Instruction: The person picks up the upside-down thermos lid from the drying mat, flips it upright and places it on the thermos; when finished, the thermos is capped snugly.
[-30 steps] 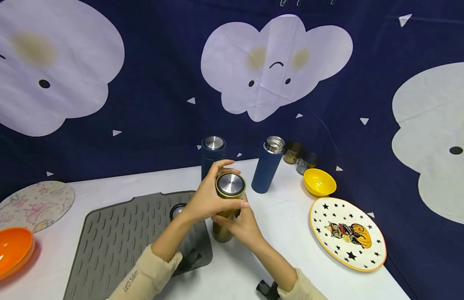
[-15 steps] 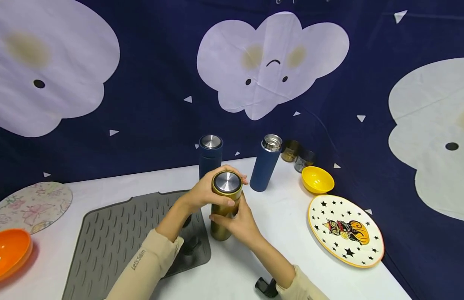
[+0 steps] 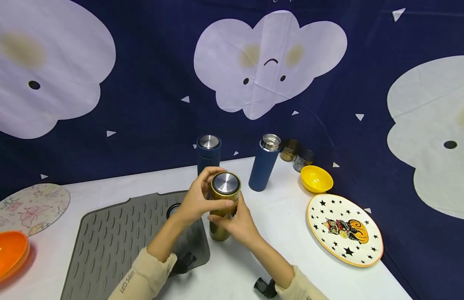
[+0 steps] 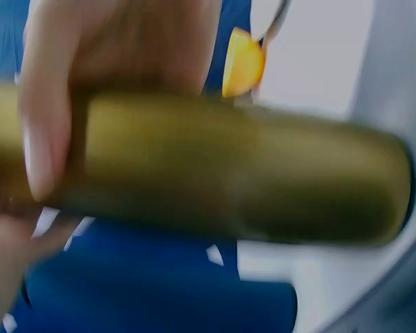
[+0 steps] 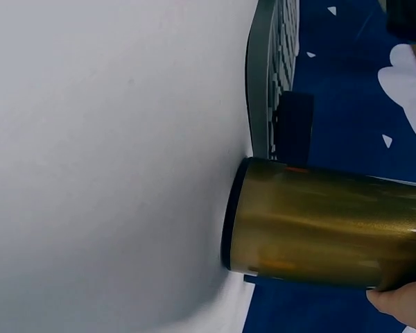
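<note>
A gold thermos flask (image 3: 219, 230) with a brushed steel-topped lid (image 3: 226, 183) stands upright on the white table, beside the grey mat's right edge. My left hand (image 3: 196, 200) grips its upper part, thumb across the front and fingers behind. Lower down, my right hand (image 3: 241, 221) holds the body, its thumb in front. In the left wrist view the flask (image 4: 194, 166) lies across the picture, blurred, with the right hand (image 4: 125, 48) around it. The right wrist view shows the flask's lower body (image 5: 319, 225) and dark base against the table.
A lidded blue flask (image 3: 209, 156) stands behind; an open-topped blue flask (image 3: 263, 168) is right of it. Two dark cups (image 3: 303, 160), a yellow bowl (image 3: 316, 179) and a cat-patterned plate (image 3: 344, 250) line the right. Left are the ridged mat (image 3: 115, 241), orange bowl (image 3: 6, 254) and floral placemat (image 3: 29, 206).
My left hand turned about the flask's top, its fingers reaching further around half a second ago and drawn back now. The right hand keeps its hold. The head view shifted slightly.
</note>
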Action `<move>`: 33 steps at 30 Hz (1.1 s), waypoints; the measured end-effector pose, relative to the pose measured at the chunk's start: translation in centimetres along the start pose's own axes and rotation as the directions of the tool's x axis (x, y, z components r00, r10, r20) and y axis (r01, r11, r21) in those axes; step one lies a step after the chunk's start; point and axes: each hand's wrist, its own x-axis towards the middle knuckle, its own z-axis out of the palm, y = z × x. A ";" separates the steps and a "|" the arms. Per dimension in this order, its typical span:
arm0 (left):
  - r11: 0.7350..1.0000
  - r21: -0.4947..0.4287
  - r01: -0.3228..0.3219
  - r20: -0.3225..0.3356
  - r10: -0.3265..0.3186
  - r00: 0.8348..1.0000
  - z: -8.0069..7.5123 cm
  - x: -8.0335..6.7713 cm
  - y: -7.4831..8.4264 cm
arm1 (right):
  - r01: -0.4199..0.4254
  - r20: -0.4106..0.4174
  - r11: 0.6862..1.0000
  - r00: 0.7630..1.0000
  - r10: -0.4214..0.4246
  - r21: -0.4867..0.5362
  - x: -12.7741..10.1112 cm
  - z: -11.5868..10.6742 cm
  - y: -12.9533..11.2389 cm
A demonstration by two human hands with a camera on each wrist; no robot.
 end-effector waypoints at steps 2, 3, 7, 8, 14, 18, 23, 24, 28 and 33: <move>0.992 -0.124 0.029 0.124 -0.014 0.992 -0.9 0.0 -0.2 | -0.014 0.002 1.000 1.000 0.014 0.000 0.0 0.0 0.1; 0.987 -0.156 0.038 0.157 -0.013 0.987 -1.1 0.0 -0.3 | -0.017 0.003 1.000 1.000 0.017 -0.002 0.0 0.0 0.2; 1.000 0.004 -0.020 0.042 0.020 0.999 -0.7 -0.2 -0.1 | -0.007 0.011 1.000 1.000 0.007 0.010 0.0 0.1 0.4; 0.999 0.041 -0.024 0.003 0.024 1.000 -0.5 -0.2 -0.1 | 0.001 0.015 1.000 1.000 -0.001 0.018 0.0 0.1 0.5; 0.993 -0.113 -0.041 0.105 0.053 0.993 -1.2 -0.3 -0.2 | -0.012 0.004 1.000 1.000 0.012 0.010 0.1 0.1 0.4; 0.999 0.024 -0.033 0.036 0.032 0.999 -0.5 -0.4 -0.2 | -0.017 0.001 1.000 1.000 0.017 0.018 0.0 0.1 0.3; 1.000 -0.015 0.008 -0.007 -0.008 1.000 -0.1 -0.4 -0.5 | -0.021 0.003 1.000 1.000 0.021 0.010 0.0 0.1 0.4; 0.998 -0.063 0.008 0.028 -0.006 1.000 -0.2 -0.5 -0.6 | -0.038 -0.001 0.999 0.999 0.038 0.009 0.0 0.1 0.3; 0.999 -0.034 0.001 0.052 0.000 0.999 0.3 -0.6 -0.5 | -0.028 0.001 1.000 1.000 0.028 0.006 -0.1 0.1 0.5; 0.993 0.115 0.009 -0.098 0.003 0.995 1.3 -0.1 -0.2 | 0.029 0.013 0.999 0.999 -0.030 0.031 0.0 0.2 0.5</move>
